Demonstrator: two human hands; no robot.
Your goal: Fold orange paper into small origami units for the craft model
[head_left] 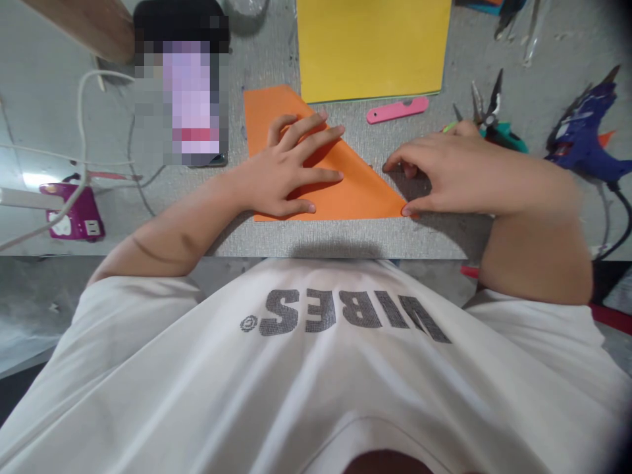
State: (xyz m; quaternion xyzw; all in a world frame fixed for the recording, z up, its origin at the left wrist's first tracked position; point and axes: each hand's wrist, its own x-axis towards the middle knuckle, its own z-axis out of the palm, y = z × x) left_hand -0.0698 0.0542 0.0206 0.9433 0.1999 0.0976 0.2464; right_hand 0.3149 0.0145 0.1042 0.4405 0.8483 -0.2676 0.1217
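A sheet of orange paper [365, 187] lies folded on the grey table, with a diagonal fold along its upper right side and a pointed corner at the right. My left hand [284, 168] rests flat on it, open with fingers spread. My right hand [459, 168] is at the pointed corner, its thumb tip touching the paper there. The index finger of that hand is curved and apart from the thumb, over the table beyond the fold. Its other fingers are partly hidden.
Beyond the paper are a yellow sheet stack [372, 49] and a pink cutter [397, 110]. Pliers with teal handles [494, 118] lie behind my right hand, and a blue glue gun [587, 131] is farther right. On the left are a blurred-out phone [195, 99], white cables and a purple power socket [76, 210].
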